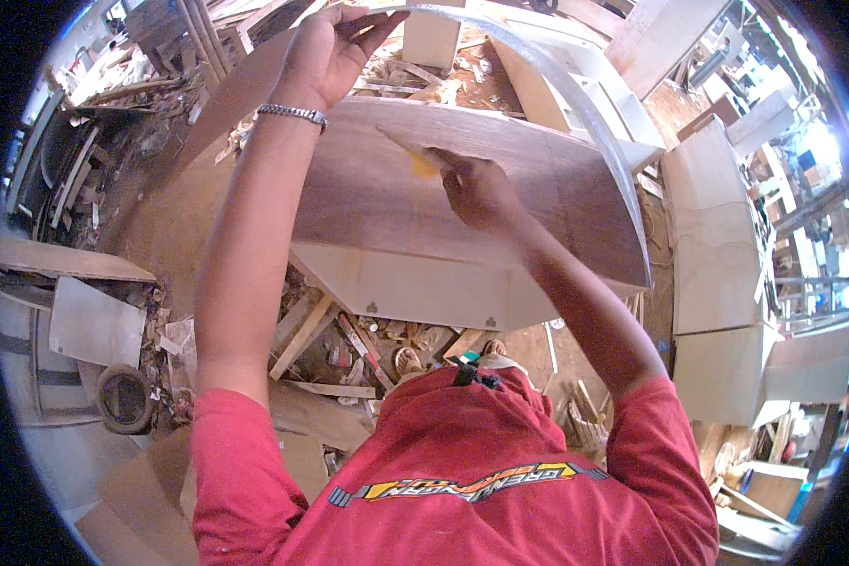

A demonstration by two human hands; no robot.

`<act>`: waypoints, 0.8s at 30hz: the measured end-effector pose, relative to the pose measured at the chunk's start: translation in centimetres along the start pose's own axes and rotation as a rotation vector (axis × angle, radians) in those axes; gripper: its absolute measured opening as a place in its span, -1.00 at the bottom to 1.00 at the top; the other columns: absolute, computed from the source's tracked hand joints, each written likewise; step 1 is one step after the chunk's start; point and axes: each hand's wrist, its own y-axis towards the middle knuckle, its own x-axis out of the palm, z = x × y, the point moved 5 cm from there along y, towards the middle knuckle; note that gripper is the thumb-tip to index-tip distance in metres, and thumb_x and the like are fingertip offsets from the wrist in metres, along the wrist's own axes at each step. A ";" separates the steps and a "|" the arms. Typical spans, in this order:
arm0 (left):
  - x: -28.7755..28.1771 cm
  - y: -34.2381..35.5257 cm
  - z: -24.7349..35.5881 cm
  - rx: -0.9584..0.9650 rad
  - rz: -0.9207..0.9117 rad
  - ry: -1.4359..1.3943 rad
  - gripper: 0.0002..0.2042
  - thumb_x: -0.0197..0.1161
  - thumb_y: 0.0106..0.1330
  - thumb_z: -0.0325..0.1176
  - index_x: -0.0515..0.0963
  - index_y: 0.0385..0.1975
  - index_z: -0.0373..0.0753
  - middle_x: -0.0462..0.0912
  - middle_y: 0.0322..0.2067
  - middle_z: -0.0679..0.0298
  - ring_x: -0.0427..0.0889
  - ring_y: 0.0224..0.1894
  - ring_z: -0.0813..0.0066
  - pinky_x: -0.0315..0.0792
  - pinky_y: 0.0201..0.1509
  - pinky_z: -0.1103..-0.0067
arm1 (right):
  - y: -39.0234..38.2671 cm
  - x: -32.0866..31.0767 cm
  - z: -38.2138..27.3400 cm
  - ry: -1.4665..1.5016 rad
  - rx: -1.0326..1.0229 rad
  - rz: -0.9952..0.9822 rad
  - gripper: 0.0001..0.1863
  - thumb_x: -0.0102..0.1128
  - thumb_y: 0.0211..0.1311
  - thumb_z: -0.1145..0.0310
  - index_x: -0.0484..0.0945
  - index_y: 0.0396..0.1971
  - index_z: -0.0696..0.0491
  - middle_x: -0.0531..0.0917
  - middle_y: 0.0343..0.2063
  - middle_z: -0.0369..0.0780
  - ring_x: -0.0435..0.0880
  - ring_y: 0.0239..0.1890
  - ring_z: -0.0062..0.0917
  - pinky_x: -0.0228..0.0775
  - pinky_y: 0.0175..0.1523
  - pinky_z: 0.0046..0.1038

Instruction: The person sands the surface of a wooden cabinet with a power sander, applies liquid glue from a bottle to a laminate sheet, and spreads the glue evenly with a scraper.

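Observation:
My left hand (335, 52) is raised at the far side, its fingers pinching the end of a long, thin, pale strip (561, 75). From there the strip bows in a wide arc to the right and comes down by the right corner of a brown wooden panel (557, 184). My right hand (481, 189) is closed around a small flat, pale tool with yellow on it (423, 162), held over the panel; its exact kind is unclear. Below the panel's near edge shows a white board face (434, 288) with small dark marks.
Wood scraps (349, 344) and shavings litter the ground around my feet. Pale cabinet boxes (717, 236) stand on the right, and a white open-fronted carcass (575, 94) lies beyond the panel. A tyre-like ring (124, 398) and loose boards (96, 321) are at left.

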 end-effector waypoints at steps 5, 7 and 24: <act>5.1 2.3 0.2 0.124 -0.007 0.000 -0.57 0.02 0.44 -0.41 0.36 0.24 -0.52 0.51 0.17 -0.15 0.57 0.20 -0.02 0.48 0.34 0.20 | -8.8 10.2 5.7 -0.623 -0.224 0.197 -0.40 0.03 0.26 0.52 0.30 0.34 0.20 0.54 0.13 0.08 0.62 0.11 -0.12 0.55 0.09 -0.14; 4.6 1.6 1.7 0.103 -0.113 -0.020 -0.59 0.10 0.46 -0.35 0.44 0.23 -0.42 0.59 0.13 -0.07 0.62 0.15 0.06 0.51 0.29 0.27 | -10.5 8.7 2.2 -0.547 -0.187 -0.014 -0.45 0.02 0.23 0.53 0.36 0.27 0.24 0.58 0.03 0.08 0.63 0.08 -0.12 0.56 0.06 -0.15; 21.3 8.1 8.3 1.024 0.133 1.685 -0.64 0.39 0.36 -0.25 0.63 0.06 -0.30 0.77 -0.09 0.12 0.74 -0.01 0.33 0.56 0.13 0.46 | -16.6 -3.9 22.3 0.129 0.979 0.253 -0.21 0.26 0.11 0.10 0.30 0.28 0.24 0.57 0.11 0.19 0.59 0.17 0.01 0.42 0.27 -0.23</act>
